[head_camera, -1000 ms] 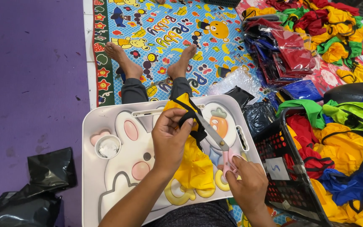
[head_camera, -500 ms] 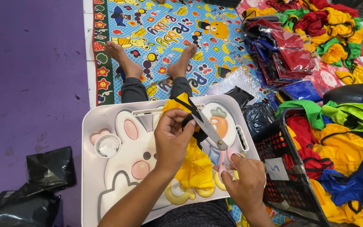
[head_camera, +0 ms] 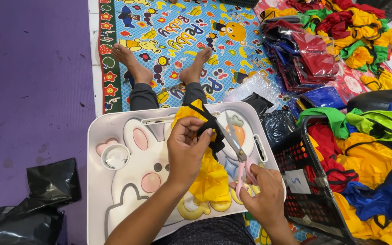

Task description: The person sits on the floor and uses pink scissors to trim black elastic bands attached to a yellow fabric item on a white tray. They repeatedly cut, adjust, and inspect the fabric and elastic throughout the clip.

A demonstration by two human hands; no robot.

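A yellow cloth [head_camera: 212,179] with a black strap [head_camera: 213,136] is held up over the white lap tray [head_camera: 128,181] – the left hand [head_camera: 184,152] is closed around it, with the strap pinched up near the fingertips so it can be reached. Pink-handled scissors [head_camera: 234,145] are held in the right hand [head_camera: 264,197], fingers through the loops, and the open blades are pointed at the strap. The tray is rested on the legs, so the cloth is kept close. More bright cloths are piled in the black basket [head_camera: 314,199] on the right – within easy reach
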